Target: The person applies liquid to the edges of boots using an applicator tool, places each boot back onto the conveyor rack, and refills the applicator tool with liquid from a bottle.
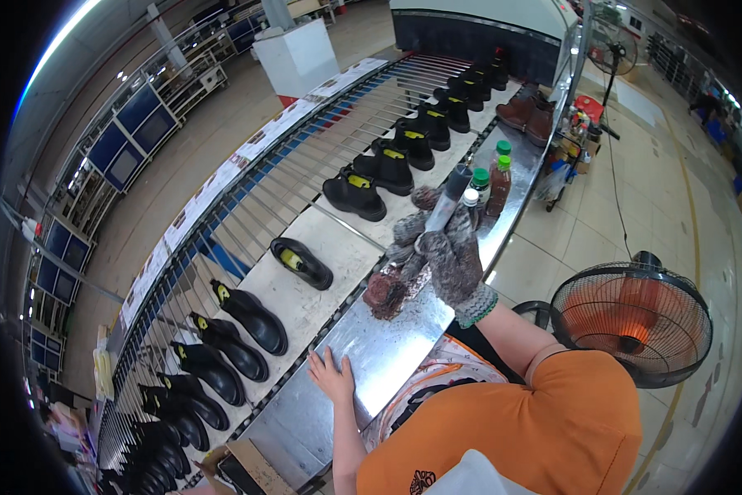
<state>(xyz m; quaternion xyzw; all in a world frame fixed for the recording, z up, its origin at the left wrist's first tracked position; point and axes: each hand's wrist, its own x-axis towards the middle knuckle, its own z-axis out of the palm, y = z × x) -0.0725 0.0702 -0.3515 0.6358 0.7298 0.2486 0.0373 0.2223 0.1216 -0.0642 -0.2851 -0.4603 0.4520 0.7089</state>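
My left hand (331,375) is bare and lies flat, fingers spread, on the shiny metal ledge (387,338) along the conveyor. A stained grey knit glove with a green cuff covers my right hand (455,268). Its fingers close around a tilted translucent bottle (443,208) with a dark grey top. Beside that hand lie a reddish-brown stained wad (385,294) and more dirty grey cloth. Just beyond it stand a white-capped bottle (471,198) and several green-capped bottles (499,183). The nearest shoe, a black one with a yellow lining (301,264), sits on the belt.
Rows of black shoes (251,318) stand on the white belt (350,252), beside a rack of metal rods (247,194). Brown boots (526,114) are at the far end, near a large machine (486,37). A floor fan (635,322) stands at right; a cardboard box (255,466) is near left.
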